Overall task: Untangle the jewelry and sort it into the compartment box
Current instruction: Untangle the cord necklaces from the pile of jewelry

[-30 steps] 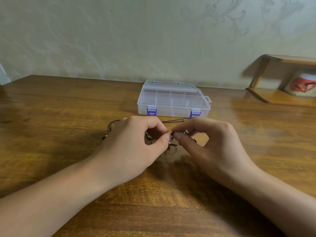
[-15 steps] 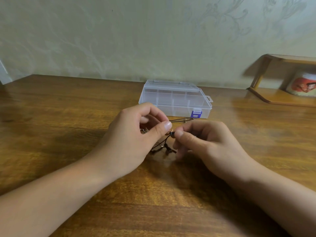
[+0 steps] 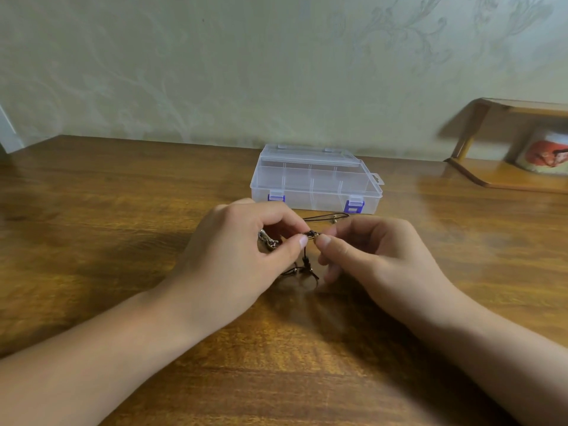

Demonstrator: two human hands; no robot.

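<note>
Two bare forearms reach in from bottom corners over wooden worktop (image 3: 92, 229). Left hand (image 3: 233, 259) curled, thumb and forefinger pinching knot of dark cord jewelry (image 3: 311, 234); silvery metal piece (image 3: 266, 239) tucked under its fingers. Right hand (image 3: 378, 259) curled, thumb and forefinger pinching same knot from opposite side. Cord ends dangle below hands, touching worktop. Clear compartment box (image 3: 316, 179), lid closed, purple latches, sits just behind hands. No readable writing.
</note>
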